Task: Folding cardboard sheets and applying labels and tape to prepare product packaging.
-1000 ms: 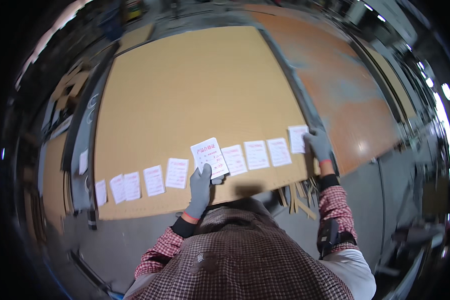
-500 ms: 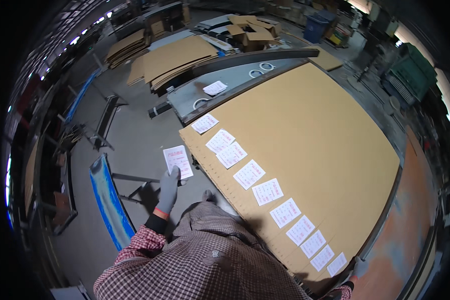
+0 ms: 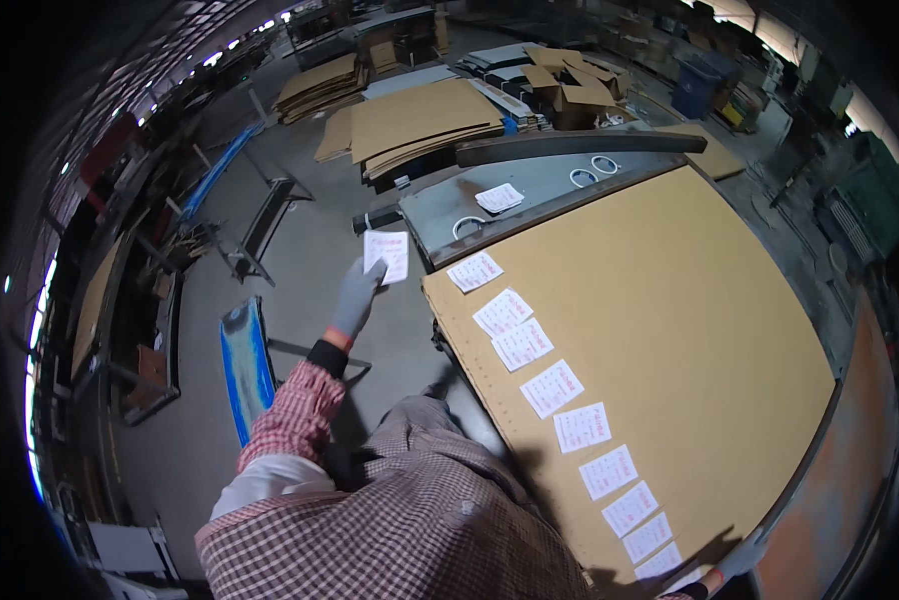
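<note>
My left hand [image 3: 358,297], in a grey glove, holds a white paper label [image 3: 387,254] with red print, thumb across its lower part. It is raised to the left of the cardboard's far-left corner; whether several labels lie together in it I cannot tell. A large brown cardboard sheet [image 3: 660,300] lies before me on a stack. Along its left edge runs a row of similar labels [image 3: 552,388], two of them overlapping. At the lower right, my gloved right hand [image 3: 745,556] rests at the sheet's near-right edge, its fingers stretched out and nothing visible in it.
Beyond the sheet, a grey metal surface [image 3: 435,215] bears a pile of labels [image 3: 500,198] and white rings [image 3: 583,178]. A dark beam [image 3: 580,147] lies across its far side. Blue-painted metal [image 3: 245,365] stands at left; cardboard stacks [image 3: 430,120] lie farther back.
My left hand has moved forward with the label, closer to the cardboard's far-left corner. My view has shifted, so the scene sits farther right. The right hand stays at the edge.
</note>
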The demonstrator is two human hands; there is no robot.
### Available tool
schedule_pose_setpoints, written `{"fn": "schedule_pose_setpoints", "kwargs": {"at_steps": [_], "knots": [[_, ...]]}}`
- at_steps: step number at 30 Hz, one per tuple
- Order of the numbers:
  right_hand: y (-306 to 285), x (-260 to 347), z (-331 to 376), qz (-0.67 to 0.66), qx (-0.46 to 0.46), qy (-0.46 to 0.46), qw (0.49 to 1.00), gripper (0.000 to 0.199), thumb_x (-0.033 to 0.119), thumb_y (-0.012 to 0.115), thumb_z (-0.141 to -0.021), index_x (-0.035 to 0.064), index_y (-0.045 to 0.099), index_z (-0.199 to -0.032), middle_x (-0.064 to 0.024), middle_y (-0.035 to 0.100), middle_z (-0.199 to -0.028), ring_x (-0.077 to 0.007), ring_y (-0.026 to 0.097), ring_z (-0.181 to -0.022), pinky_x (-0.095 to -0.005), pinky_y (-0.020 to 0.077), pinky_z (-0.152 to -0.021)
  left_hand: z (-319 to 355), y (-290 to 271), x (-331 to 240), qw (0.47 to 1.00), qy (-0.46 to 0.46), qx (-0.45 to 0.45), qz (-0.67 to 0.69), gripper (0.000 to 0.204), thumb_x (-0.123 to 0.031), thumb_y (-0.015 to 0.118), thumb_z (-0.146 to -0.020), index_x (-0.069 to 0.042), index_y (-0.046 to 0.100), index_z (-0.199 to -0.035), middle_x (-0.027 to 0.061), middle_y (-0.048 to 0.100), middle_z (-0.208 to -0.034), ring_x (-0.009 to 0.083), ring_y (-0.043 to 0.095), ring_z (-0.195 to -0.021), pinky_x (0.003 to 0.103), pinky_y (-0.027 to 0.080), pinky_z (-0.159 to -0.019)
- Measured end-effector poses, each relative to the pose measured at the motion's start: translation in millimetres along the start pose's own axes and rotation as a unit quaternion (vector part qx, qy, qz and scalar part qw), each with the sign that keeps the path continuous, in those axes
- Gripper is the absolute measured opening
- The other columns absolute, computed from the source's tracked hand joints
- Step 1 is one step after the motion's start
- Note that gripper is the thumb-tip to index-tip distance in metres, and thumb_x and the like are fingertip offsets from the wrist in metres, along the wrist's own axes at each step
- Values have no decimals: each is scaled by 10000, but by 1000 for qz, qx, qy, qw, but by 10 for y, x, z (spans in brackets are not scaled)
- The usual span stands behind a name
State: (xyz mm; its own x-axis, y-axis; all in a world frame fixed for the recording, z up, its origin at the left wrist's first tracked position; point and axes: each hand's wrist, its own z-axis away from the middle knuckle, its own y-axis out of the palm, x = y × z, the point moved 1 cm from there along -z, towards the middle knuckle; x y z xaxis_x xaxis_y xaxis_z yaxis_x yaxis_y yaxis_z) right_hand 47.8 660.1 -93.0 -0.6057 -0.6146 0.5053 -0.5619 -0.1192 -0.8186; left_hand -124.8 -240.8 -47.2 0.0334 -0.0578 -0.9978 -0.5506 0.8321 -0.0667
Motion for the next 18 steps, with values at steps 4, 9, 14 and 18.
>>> {"fn": "schedule_pose_setpoints", "kwargs": {"at_steps": [4,9,14,18], "knots": [[478,1787,1000,-234,47,-80,968,316,129,538,-956,-64,571,-1204,-150,614,-1198,-232,578,-1093,-319,441,-962,-1598,349,323,994,40,99,-26,332,-260,592,-932,-18,602,-1160,27,664,-950,117,612,-878,271,489,-764],[961,3691,2391,-370,206,-79,902,286,92,604,-876,-47,632,-1124,-121,659,-1097,-194,612,-1013,-314,464,-910,-2896,1460,103,970,21,211,-115,290,-176,639,-883,12,632,-1104,54,669,-953,140,620,-851,279,483,-715],[1306,4799,3274,-301,224,-44,926,295,80,635,-827,-39,648,-1096,-130,672,-1061,-213,630,-988,-319,475,-891,-3668,1975,675,926,38,374,-22,353,-196,674,-839,48,617,-1088,117,673,-906,217,638,-823,339,505,-724],[1546,5645,3766,-269,196,-6,943,282,96,641,-827,-37,654,-1076,-127,684,-1026,-202,637,-962,-310,478,-874,-3323,1536,819,813,300,402,-297,272,-177,690,-747,-55,626,-982,143,639,-912,325,612,-836,444,479,-742]]}}
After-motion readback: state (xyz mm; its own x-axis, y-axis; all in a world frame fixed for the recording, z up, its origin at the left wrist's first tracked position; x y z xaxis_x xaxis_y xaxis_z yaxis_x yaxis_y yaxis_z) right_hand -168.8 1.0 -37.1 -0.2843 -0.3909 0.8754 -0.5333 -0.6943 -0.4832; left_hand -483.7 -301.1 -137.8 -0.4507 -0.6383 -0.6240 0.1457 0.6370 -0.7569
